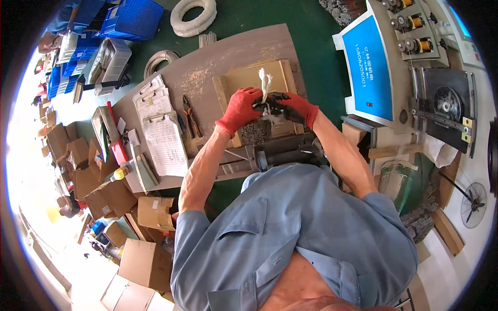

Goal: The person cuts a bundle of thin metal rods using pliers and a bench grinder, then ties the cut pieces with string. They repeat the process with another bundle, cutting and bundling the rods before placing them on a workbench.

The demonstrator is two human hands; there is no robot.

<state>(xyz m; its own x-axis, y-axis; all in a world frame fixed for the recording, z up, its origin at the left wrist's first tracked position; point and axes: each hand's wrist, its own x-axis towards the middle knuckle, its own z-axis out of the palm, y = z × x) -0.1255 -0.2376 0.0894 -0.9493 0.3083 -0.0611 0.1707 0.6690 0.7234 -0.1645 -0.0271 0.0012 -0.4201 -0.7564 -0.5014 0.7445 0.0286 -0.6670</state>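
Observation:
Both my hands wear red work gloves and meet over a shallow wooden tray (228, 85) on the bench. My left hand (241, 110) has its fingers curled closed around the lower part of a bundle of white strands (265, 83). From the other side my right hand (291, 109), its black-coated fingers facing inward, closes on the same bundle. The loose white ends stick up above the gloves, away from me. Just below the hands lies a dense grey clump of small pieces (256, 133), partly covered by the left glove. Pale bits lie beside it in the tray.
Left on the bench (202, 67) lie pliers (192, 116) and clipboards with papers (165, 142). Coils of pale wire (193, 18) rest beyond it. A machine with a blue panel (369, 67) stands at right. Cardboard boxes (145, 264) and blue crates (129, 19) crowd the left.

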